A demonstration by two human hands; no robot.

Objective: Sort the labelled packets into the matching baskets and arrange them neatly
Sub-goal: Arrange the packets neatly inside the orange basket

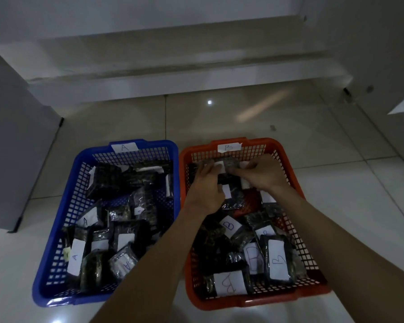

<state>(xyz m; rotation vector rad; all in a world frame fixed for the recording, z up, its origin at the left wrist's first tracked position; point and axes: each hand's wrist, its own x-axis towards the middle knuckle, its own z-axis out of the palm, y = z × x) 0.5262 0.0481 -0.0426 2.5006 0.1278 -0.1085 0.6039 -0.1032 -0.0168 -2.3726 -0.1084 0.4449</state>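
Both forearms extend toward 12 o'clock. Left hand [204,186]: fingers curled, pinching a packet [221,166]. Right hand [262,172]: at 3 o'clock of the left, fingers curled, pinching the same packet.

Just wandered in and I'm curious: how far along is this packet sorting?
Sorting looks done: packets lie only in the blue A basket and the orange B basket. Both hands, left and right, grip a packet at B's far end. Both piles remain jumbled.
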